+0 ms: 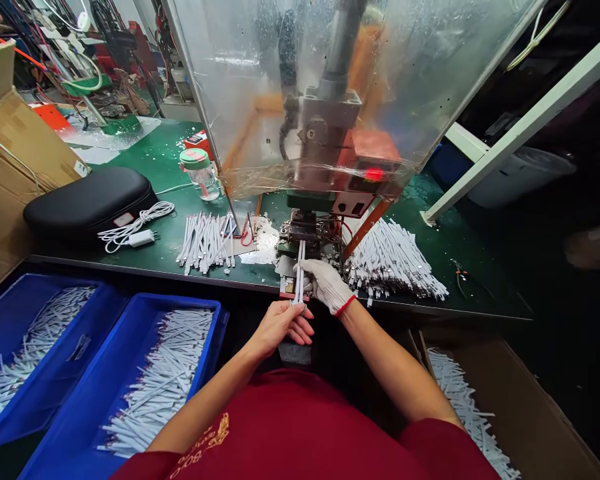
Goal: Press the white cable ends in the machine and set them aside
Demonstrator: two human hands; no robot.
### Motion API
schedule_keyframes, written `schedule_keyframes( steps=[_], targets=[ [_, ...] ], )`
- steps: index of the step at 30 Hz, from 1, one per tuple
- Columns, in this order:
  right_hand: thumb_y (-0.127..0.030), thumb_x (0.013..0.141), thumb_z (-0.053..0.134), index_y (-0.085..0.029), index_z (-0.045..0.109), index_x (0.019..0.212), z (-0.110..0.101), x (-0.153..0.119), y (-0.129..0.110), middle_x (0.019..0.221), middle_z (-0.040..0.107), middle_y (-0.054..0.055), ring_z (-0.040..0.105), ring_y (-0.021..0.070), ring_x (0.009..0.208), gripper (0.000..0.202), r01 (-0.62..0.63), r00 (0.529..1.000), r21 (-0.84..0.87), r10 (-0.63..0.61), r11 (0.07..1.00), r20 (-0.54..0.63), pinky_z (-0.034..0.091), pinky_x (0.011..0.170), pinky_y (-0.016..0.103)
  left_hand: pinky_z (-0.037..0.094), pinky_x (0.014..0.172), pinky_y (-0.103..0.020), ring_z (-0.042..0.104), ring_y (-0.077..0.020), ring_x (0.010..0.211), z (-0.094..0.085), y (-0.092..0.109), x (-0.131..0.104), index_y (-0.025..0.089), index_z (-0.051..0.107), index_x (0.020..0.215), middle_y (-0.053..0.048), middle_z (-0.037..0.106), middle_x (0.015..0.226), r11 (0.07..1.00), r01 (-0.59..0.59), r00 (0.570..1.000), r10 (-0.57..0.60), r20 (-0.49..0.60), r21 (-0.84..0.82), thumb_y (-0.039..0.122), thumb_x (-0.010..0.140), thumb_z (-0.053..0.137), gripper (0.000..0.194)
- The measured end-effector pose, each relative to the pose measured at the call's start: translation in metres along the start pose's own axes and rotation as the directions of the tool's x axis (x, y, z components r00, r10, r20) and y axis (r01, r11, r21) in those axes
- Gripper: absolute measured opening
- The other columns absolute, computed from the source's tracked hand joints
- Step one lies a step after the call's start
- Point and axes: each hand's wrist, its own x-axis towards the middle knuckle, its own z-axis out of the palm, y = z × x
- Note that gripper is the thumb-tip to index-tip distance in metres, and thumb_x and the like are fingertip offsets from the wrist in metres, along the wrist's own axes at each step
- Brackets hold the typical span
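Two white cable pieces run side by side from the press tooling toward me. My bare left hand pinches their near ends, its lower fingers loosely curled. Further up, my right hand, in a white glove with a red cuff, closes around the same pieces just in front of the machine. The far ends go under the tooling and are hidden. A heap of similar white cables lies right of the machine. A smaller bunch rests on the green bench to the left.
A clear plastic guard hangs before the machine. Two blue bins of white pieces stand at lower left; a cardboard box holds more at lower right. A black case, a charger and a jar sit on the bench.
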Motion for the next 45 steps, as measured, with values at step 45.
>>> schedule_keyframes(
  steps=[45],
  targets=[
    [-0.024,0.083,0.063,-0.010,0.062,0.075,0.018,0.032,-0.019,0.059,0.061,0.005,0.056,0.0123,0.046,0.017,0.114,0.993,0.272,-0.100,0.956,-0.063,0.049,0.043,0.023,0.041,0.041,-0.021,0.064,-0.0173,0.045,0.012,0.008,0.003,0.008,0.063,0.077,-0.009,0.066,0.057,0.999,-0.044,0.998,0.043,-0.042,-0.017,0.074,0.070,0.055,0.067]
  ],
)
